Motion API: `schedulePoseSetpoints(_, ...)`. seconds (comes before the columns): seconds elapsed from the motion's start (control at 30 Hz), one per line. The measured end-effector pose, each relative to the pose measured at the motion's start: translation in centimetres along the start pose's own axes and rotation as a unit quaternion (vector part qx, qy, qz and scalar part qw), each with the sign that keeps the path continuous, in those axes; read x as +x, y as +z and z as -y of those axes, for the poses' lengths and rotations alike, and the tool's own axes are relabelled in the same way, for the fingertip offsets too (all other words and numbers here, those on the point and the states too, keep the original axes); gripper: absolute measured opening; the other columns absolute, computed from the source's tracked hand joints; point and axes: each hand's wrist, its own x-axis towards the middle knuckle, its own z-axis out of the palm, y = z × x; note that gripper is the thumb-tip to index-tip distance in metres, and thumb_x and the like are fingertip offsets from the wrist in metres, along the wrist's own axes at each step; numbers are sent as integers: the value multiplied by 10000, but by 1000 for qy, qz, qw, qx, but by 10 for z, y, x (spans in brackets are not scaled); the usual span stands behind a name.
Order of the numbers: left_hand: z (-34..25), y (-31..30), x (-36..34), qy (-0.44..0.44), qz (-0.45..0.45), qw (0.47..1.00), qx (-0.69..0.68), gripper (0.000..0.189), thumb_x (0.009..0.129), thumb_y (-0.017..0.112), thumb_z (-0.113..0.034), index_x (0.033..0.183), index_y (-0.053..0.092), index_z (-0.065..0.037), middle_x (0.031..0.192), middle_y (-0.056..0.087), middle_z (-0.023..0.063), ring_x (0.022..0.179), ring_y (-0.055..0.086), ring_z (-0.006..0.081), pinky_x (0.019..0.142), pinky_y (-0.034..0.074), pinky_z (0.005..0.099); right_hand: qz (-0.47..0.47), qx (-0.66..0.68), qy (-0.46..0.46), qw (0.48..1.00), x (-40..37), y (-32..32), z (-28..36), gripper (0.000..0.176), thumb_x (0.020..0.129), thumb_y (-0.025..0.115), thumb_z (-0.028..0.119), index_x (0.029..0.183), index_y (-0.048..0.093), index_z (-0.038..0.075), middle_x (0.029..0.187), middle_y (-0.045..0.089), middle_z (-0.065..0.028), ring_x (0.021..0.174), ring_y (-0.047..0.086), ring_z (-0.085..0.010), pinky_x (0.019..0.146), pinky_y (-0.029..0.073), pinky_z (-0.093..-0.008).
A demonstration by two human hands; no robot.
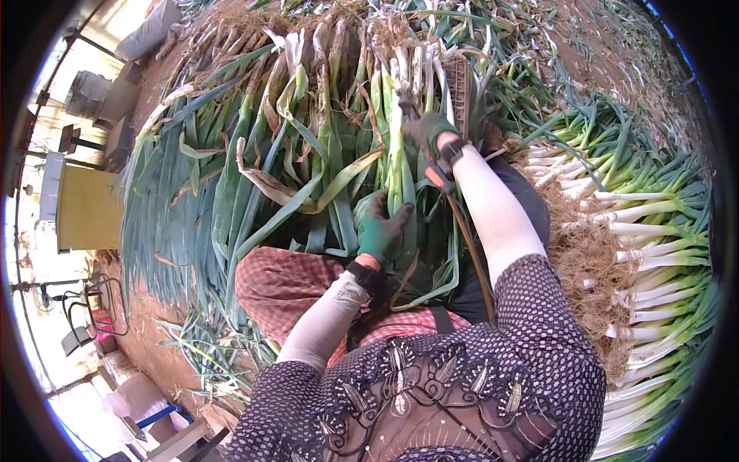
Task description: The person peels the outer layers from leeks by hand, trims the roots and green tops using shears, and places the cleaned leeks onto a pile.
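Note:
My left hand [382, 225], in a green work glove, is closed around the green part of a leek [396, 146]. The leek lies lengthwise in front of me with its pale root end pointing away. My right hand [433, 132], also gloved, grips an air gun [439, 179] with an orange part below the wrist and a brown hose [471, 258] running back toward my lap. Its dark nozzle is beside the pale end of the leek. Under and left of my hands spreads a thick heap of untrimmed leeks [219, 192] with dry, brownish outer leaves.
To my right, cleaner leeks [650, 281] lie in a long row, white ends and roots inward. A brown slatted crate [459, 88] stands just beyond my right hand. Stripped leaves [219, 350] litter the soil at left, near a yellow box [90, 208].

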Motion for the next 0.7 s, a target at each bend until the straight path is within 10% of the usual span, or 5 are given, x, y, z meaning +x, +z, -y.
schedulePoseSetpoints(0.13, 0, -8, -3, -40, -3, 998, -55, 430, 873, 727, -163, 1221, 551, 19, 1091, 647, 67, 932, 613, 113, 817, 513, 269, -33, 72, -86, 993, -60, 43, -48, 449, 795, 657, 356, 895, 661, -81, 708, 650, -215, 575, 657, -330, 534, 517, -433)
schedulePoseSetpoints(0.43, 11, 13, -34, 112, 53, 982, 144, 504, 921, 682, -130, 1352, 468, 18, 1138, 642, 89, 1001, 609, 126, 875, 503, 276, 52, 379, -179, 906, -103, 56, -97, 354, 806, 742, 280, 1003, 635, 6, 823, 625, -38, 667, 575, -118, 587, 465, -269)
schedulePoseSetpoints(0.53, -58, 16, -45, 148, 179, 969, -87, 444, 935, 668, -140, 1319, 520, 25, 1111, 648, 66, 957, 605, 99, 856, 497, 258, -19, 361, -253, 897, -145, 15, -102, 313, 847, 701, 198, 1089, 623, 15, 871, 658, -47, 694, 629, -127, 610, 520, -266)
schedulePoseSetpoints(0.7, -51, -1, 8, 127, -61, 986, -89, 231, 968, 608, -132, 1166, 631, -14, 948, 669, 30, 865, 604, 89, 760, 501, 237, -86, 497, -262, 823, -199, -39, -118, 364, 834, 701, 157, 1148, 618, -6, 936, 661, -66, 787, 636, -148, 703, 526, -287)
